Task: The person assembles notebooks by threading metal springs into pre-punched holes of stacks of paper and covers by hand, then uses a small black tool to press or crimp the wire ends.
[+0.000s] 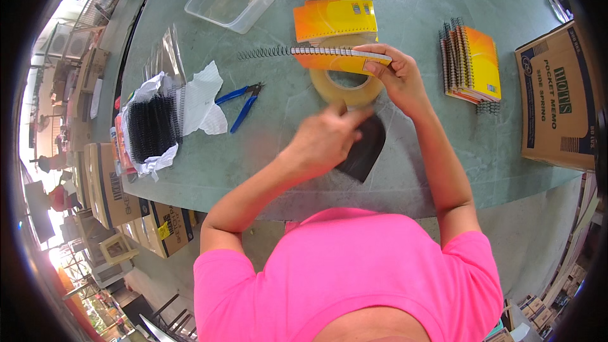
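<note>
Between the fingers and thumb of my right hand [399,79] is a small memo pad [335,61] with a yellow and orange cover, held edge-up. A dark spiral wire [263,53] runs along its top edge and sticks out well past its left end. My left hand [326,139] is lower, apart from the pad, and blurred by motion. Its fingers look curled, but whether they hold anything is unclear. Beneath that hand a black flat piece with a rounded end [366,152] shows. A wide roll of tape [329,90] lies under the pad.
Unbound memo pads [335,18] are stacked ahead. Spiral-bound pads [482,63] stand at right beside a cardboard box [557,95]. At left are blue-handled cutters [240,114], a bundle of black spiral wires [152,123] in white paper, and a clear plastic container [231,0].
</note>
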A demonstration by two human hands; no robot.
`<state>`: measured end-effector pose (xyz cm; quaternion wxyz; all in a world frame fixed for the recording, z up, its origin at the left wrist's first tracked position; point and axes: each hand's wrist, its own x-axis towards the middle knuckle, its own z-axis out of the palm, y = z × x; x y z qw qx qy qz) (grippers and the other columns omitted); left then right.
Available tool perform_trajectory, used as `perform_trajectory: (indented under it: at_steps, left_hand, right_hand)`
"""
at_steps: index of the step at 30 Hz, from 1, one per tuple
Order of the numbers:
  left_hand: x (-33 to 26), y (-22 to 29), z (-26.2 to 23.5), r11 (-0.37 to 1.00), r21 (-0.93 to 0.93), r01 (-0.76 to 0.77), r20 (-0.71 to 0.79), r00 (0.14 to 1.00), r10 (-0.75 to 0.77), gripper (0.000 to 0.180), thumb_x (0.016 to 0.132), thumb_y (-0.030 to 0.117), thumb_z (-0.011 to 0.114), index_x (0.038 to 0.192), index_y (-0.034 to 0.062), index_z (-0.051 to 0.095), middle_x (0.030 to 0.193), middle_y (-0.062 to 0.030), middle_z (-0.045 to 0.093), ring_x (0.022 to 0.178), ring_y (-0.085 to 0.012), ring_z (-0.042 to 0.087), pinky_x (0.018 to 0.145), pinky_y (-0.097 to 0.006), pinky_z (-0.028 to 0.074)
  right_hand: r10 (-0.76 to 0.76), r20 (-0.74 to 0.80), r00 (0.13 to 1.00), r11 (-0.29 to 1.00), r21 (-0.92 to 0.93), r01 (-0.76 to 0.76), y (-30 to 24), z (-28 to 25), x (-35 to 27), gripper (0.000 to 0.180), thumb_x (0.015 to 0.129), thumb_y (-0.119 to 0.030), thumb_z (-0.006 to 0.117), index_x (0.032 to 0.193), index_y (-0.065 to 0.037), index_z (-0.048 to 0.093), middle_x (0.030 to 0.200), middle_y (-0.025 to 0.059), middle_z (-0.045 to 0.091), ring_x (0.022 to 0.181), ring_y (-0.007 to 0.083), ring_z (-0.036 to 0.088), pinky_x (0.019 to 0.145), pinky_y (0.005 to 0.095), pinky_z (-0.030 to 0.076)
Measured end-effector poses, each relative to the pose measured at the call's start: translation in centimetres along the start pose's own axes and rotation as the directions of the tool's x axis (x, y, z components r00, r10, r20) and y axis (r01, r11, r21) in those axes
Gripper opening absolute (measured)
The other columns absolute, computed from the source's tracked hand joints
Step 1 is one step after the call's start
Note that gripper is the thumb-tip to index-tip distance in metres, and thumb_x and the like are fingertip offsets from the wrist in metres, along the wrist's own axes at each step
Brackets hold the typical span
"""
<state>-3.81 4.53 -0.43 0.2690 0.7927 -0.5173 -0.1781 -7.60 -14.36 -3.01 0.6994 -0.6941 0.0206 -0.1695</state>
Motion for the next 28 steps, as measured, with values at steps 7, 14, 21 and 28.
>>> perform_trajectory:
  at_steps: [7,14,21,28]
  left_hand:
    - [3.4,-0.8,-5.2,0.975,0.22,-0.038,-0.452,0.882,0.136,0.031,0.075,0.006,0.069,0.105,0.0102,0.062,0.09,-0.0095,0.059,0.084,-0.0263,0.057,0.074,-0.034,0.046]
    - [4.4,-0.8,-5.8,0.956,0.264,-0.129,-0.633,0.725,0.272,0.039,0.075,0.003,0.068,0.111,0.0167,0.064,0.085,-0.008,0.049,0.074,-0.0224,0.055,0.064,-0.035,0.048]
    - [4.6,-0.1,-6.6,0.952,0.255,-0.169,-0.669,0.68,0.299,0.031,0.072,0.003,0.07,0.102,0.0092,0.067,0.085,-0.0076,0.06,0.081,-0.0221,0.056,0.074,-0.031,0.046]
    - [4.2,0.7,-5.8,0.948,0.133,-0.289,-0.481,0.818,0.317,0.03,0.074,0.005,0.071,0.103,0.0094,0.064,0.108,-0.0093,0.061,0.093,-0.0247,0.06,0.078,-0.031,0.047]
  right_hand:
    - [0.001,-0.038,0.999,0.998,0.063,0.001,0.2,0.4,0.3,0.023,0.09,0.0,0.053,0.112,0.001,0.058,0.101,0.0028,0.063,0.095,0.0075,0.056,0.087,0.0229,0.044]
    - [0.063,-0.071,0.995,0.994,0.093,-0.056,0.6,-0.1,0.0,0.025,0.088,0.002,0.053,0.112,0.001,0.059,0.1,0.0037,0.064,0.094,0.008,0.056,0.084,0.0222,0.045]
    - [0.078,-0.004,0.997,0.997,0.002,-0.078,0.1,-0.9,0.2,0.027,0.087,0.003,0.055,0.113,0.001,0.059,0.102,0.0047,0.065,0.093,0.0077,0.057,0.085,0.0225,0.046]
    - [0.049,0.058,0.997,0.994,0.098,-0.054,-0.3,-1.3,0.3,0.032,0.089,0.004,0.051,0.121,0.001,0.053,0.111,0.0066,0.061,0.098,0.0094,0.056,0.087,0.0235,0.045]
